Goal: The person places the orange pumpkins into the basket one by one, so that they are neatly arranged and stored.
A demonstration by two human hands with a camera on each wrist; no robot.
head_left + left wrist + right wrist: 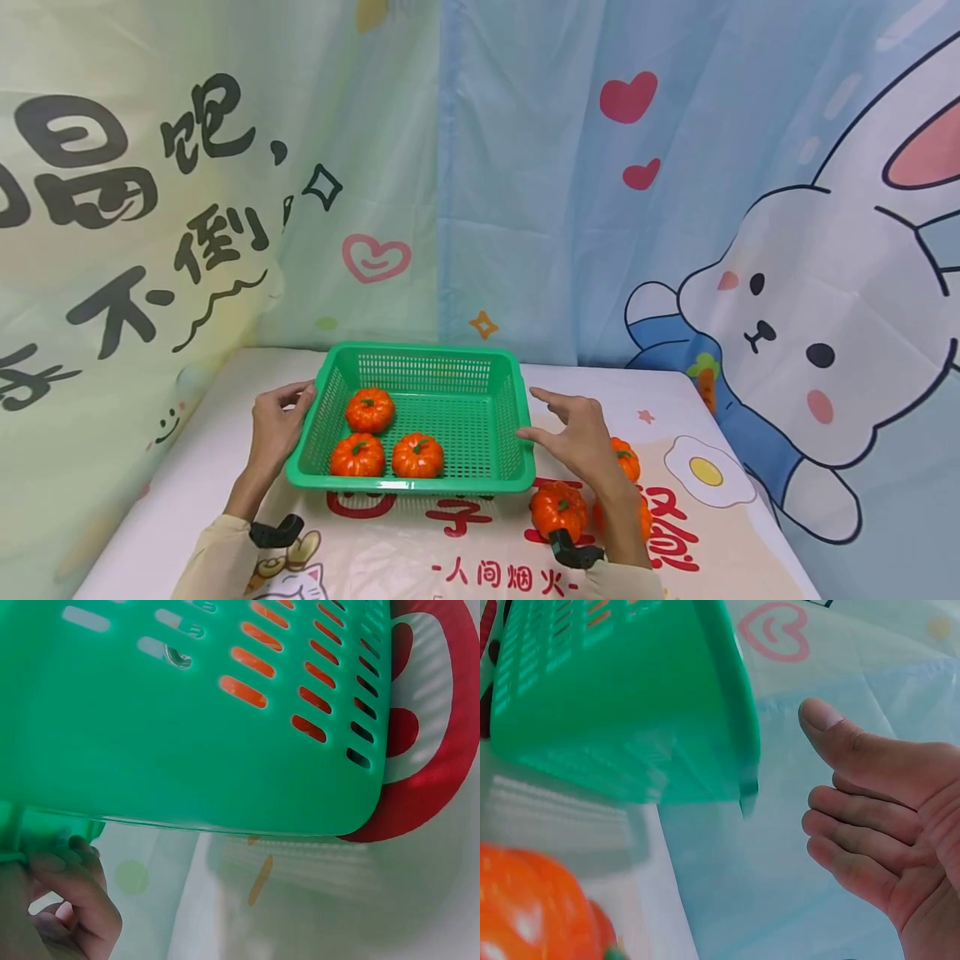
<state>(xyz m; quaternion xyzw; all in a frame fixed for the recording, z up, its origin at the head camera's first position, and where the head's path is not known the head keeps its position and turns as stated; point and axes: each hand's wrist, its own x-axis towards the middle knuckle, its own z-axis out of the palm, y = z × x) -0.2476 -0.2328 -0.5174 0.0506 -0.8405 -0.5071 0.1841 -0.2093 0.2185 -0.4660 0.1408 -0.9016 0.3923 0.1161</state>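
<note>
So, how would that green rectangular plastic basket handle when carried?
The green rectangular plastic basket is probably light for its size, being full of holes. It looks fairly stiff, holding its box shape. It could tip leftward, since the orange ribbed pumpkins inside sit mostly on that side.

Count: 1 counter (277, 367), 1 green basket (412, 484), 6 orange pumpkins (417, 458) visible, split 3 inside the basket and 3 outside it. Person side: 2 hands, i.e. 1 left hand (277, 423) and 1 right hand (579, 433), plus 2 beige sleeves (217, 558) and 2 black wrist mounts (276, 531), one of each per arm. Larger prints in the head view: 1 rabbit (825, 292), 2 solid hearts (628, 97), 1 outlined heart (377, 258) with a smile, 1 fried egg (707, 472), 1 cat (296, 583) cut off by the bottom edge.
</note>
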